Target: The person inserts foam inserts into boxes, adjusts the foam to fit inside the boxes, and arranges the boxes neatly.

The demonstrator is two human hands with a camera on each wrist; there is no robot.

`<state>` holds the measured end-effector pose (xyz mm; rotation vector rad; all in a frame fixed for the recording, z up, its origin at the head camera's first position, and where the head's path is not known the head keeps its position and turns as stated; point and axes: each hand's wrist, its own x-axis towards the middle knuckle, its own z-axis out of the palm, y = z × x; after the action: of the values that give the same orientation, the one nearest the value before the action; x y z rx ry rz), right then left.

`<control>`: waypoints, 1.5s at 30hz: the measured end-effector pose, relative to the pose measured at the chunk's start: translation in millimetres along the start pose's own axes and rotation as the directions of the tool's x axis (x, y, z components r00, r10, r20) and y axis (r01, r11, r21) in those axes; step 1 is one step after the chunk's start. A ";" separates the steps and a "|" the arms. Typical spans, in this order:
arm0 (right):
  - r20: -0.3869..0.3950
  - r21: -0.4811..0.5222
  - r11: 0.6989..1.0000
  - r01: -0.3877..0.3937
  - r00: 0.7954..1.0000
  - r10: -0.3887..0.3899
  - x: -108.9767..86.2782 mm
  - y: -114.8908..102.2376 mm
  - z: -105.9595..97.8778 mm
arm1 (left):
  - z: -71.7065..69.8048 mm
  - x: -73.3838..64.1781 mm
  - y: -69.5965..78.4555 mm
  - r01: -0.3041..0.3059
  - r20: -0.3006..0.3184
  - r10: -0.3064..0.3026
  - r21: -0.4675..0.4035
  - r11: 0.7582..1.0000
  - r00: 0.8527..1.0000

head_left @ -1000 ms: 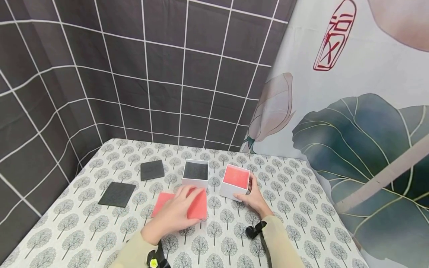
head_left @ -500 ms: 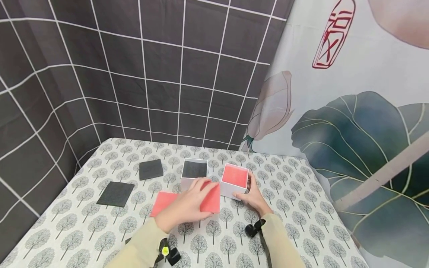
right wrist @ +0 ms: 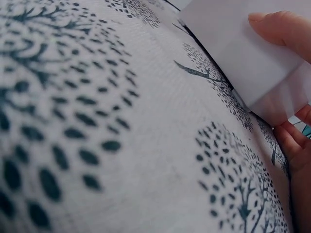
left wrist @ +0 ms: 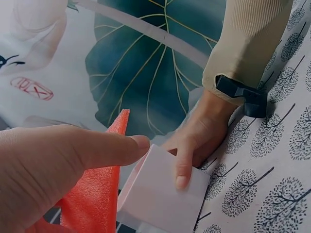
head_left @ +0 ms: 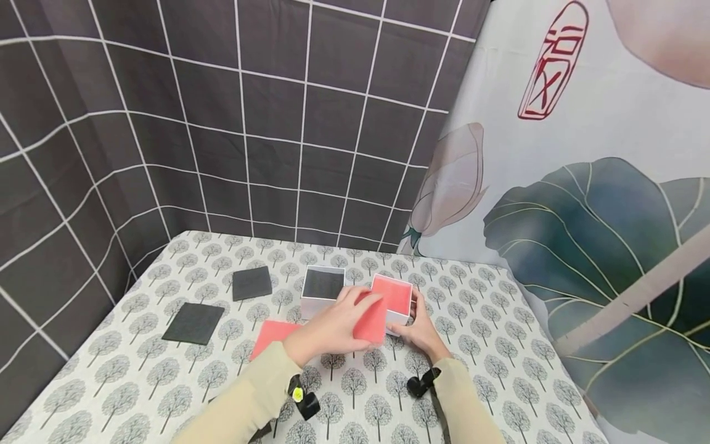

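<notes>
A thin red foam sheet is pinched upright by my left hand, with the thumb at its near edge. It stands at the front left of a white box with red foam inside, overlapping that box in the head view. My right hand grips this box at its right corner. In the right wrist view the thumb presses on the box's white wall. A second red foam sheet lies on the table, partly hidden under the left forearm.
A white box with black foam stands left of the red-filled one. Two black foam squares lie on the table's left side. Another dark piece shows partly beneath the left sleeve. A dark grid curtain hangs behind the tree-print tablecloth.
My left hand has carried the red foam sheet rightward, from in front of the black-filled box to the red-filled box. My right hand keeps its grip there.
</notes>
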<state>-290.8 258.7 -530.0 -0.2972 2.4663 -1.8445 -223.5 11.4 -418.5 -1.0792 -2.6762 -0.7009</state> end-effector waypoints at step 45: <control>0.009 0.003 1.000 0.029 1.000 -0.029 -7.9 -14.3 1.3 | 26.8 77.7 -13.3 0.117 0.186 -0.116 0.009 0.993 0.976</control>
<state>-281.1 255.0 -517.3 -0.3420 2.4658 -1.8538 -288.4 63.4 -421.5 -1.0434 -2.9185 -0.6515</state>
